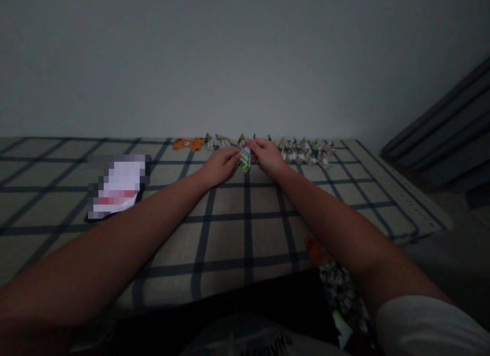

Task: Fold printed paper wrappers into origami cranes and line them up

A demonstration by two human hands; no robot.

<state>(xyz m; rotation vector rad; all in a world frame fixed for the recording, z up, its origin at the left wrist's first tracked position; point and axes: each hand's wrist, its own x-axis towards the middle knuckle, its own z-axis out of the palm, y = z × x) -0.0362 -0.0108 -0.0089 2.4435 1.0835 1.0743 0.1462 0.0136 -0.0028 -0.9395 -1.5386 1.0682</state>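
Observation:
Both arms stretch forward over a checked cloth (229, 233), and my hands meet near its far edge. Between them is a small folded piece of green-and-white printed paper (244, 160). My left hand (222, 164) pinches its left side with closed fingers. At its upper right, my right hand (268, 154) is closed too, its fingertips against the paper. Several folded paper pieces with pointed tips (306, 152) stand in rows to the right of my hands. More such folded pieces (216, 141) lie behind and to the left, partly hidden by my hands.
A phone (118, 185) with a lit, blurred screen lies at the left. An orange bear print (188, 144) shows near the far edge. More folded paper (340, 289) sits low by my right forearm. A wall (229, 60) rises behind; dark grey curtain-like folds (444, 131) hang right.

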